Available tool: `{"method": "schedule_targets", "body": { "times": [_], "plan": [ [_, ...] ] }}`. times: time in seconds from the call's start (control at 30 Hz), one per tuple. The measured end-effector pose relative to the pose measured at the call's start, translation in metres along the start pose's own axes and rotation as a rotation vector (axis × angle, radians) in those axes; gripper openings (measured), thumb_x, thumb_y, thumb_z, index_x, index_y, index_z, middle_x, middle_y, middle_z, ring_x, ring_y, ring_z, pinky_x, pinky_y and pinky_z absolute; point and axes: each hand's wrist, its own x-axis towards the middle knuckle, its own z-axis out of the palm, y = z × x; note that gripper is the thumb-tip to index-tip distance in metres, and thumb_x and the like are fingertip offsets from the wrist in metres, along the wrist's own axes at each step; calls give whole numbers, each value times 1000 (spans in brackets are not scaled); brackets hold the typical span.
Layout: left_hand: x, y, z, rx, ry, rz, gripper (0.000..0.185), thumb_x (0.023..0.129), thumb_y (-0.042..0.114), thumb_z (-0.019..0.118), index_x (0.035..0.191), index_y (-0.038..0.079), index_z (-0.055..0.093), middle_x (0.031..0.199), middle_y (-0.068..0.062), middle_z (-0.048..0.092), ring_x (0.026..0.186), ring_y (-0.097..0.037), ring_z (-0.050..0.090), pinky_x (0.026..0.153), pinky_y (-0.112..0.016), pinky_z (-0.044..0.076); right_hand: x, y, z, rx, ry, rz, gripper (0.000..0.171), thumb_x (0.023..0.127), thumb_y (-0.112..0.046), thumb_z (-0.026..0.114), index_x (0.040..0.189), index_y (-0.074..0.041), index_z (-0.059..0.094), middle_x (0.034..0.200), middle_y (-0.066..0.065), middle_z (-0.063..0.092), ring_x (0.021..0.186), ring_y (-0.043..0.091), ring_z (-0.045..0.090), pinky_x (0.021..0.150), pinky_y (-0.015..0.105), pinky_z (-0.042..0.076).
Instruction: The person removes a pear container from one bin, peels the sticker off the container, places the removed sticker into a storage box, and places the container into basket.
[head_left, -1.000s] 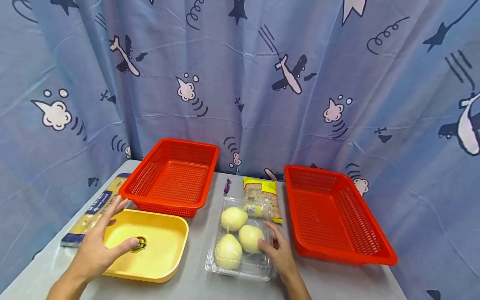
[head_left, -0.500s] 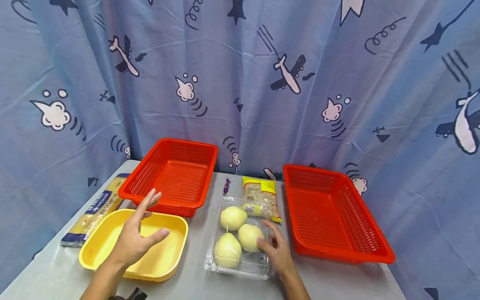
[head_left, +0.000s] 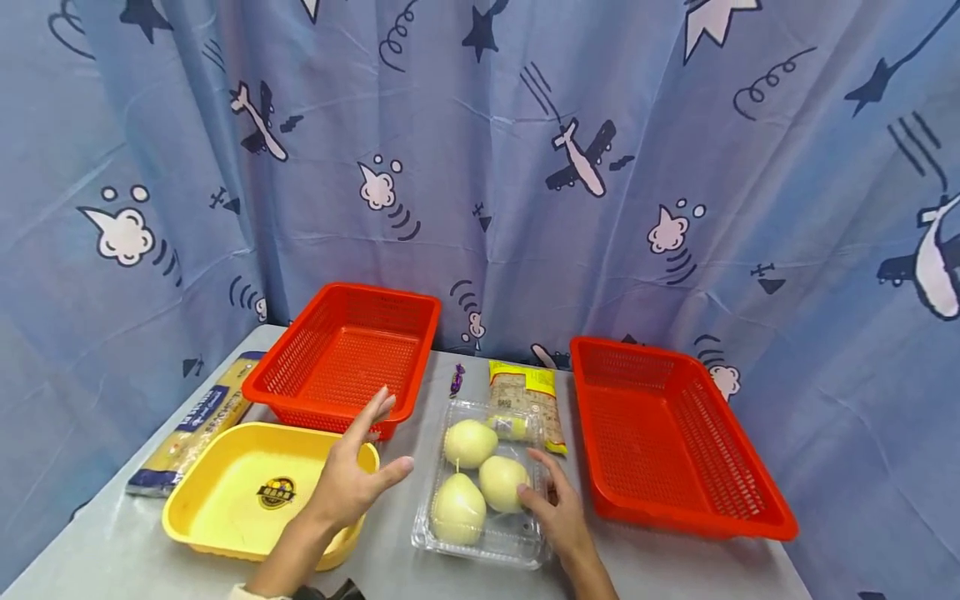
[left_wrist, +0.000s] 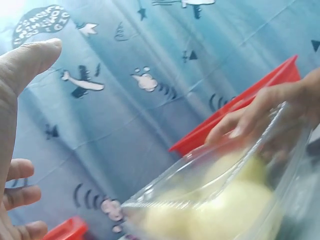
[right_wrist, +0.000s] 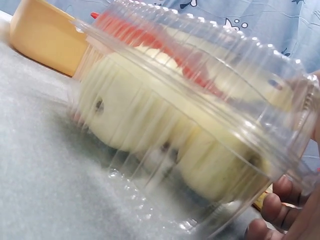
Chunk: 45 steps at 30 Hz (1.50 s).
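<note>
A clear plastic clamshell box [head_left: 510, 546] with three pale yellow pears [head_left: 459, 508] inside sits in the middle of the table. My right hand [head_left: 564, 512] holds the box by its right side, thumb over the lid and fingers down along the wall. Those fingers [right_wrist: 282, 207] show at the right edge of the right wrist view. My left hand [head_left: 347, 479] hovers above the right end of a yellow plastic basin [head_left: 176, 517], thumb and fingers spread, holding nothing. In the left wrist view its thumb [left_wrist: 35, 62] stands apart from the box.
Red plastic baskets stand at the back left [head_left: 258, 392] and on the right [head_left: 697, 525]. A long printed packet [head_left: 198, 421] lies along the left edge. Behind the box are a purple-wrapped sweet [head_left: 457, 379] and a yellow-topped bag [head_left: 525, 382]. A patterned curtain [head_left: 480, 167] hangs behind.
My left hand has moved right, from the basin's left side to its right end near the box, fingers still spread. The right hand keeps its hold on the box.
</note>
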Motion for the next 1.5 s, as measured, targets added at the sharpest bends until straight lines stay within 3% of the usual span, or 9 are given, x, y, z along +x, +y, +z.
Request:
{"method": "schedule_targets", "body": {
  "times": [0.23,0.43,0.63,0.8,0.97,1.13,1.3,1.5],
  "plan": [
    [4,0,36,-59,-18,-70,84,79,28,78,151,19,35,145,-5,45,131,-26,41,101,-55,35,-2,5,-1,-11,2,-3,53,85,-18,72,135,-17,54,75,4,37,66,18,38,56,26,32],
    [6,-7,53,-57,-52,-160,81,81,34,76,151,20,37,147,-7,42,132,-29,39,103,-56,32,-2,4,-1,0,5,7,53,85,-19,73,135,-18,55,76,4,36,65,18,38,56,25,33],
    [4,-15,64,8,-90,-165,74,83,37,73,148,18,42,145,-13,43,132,-35,38,101,-61,32,-3,5,-1,24,8,-15,53,85,-15,73,135,-16,55,74,3,35,64,16,37,56,24,31],
    [3,-22,72,-1,-128,-216,71,84,39,72,144,11,47,147,-20,38,133,-42,33,103,-64,25,-2,2,0,15,3,11,55,85,-13,72,137,-13,53,73,2,33,65,16,36,57,25,30],
    [2,-28,79,-10,-155,-270,66,84,40,72,138,8,54,150,-27,27,133,-52,26,101,-68,23,-7,-18,-2,18,-7,29,52,86,-8,70,135,-8,53,73,4,32,68,19,35,59,27,28],
    [-3,-32,81,6,-149,-312,60,83,38,73,133,8,60,146,-37,23,129,-57,28,99,-68,26,-15,-32,-2,24,-23,13,50,87,-7,69,134,-4,52,74,6,33,68,18,35,58,27,28],
    [-4,-37,84,13,-155,-350,59,82,36,73,132,9,61,145,-39,25,128,-59,27,98,-69,26,-17,-36,-2,54,-26,22,50,86,-6,69,134,-5,53,75,7,35,68,19,36,59,27,28],
    [1,-39,85,47,-178,-326,60,78,26,76,132,7,60,139,-38,34,124,-57,36,98,-65,31,-14,-32,-4,75,-21,-35,52,84,-3,72,133,-2,55,76,8,39,66,17,36,59,25,30]
  ]
}}
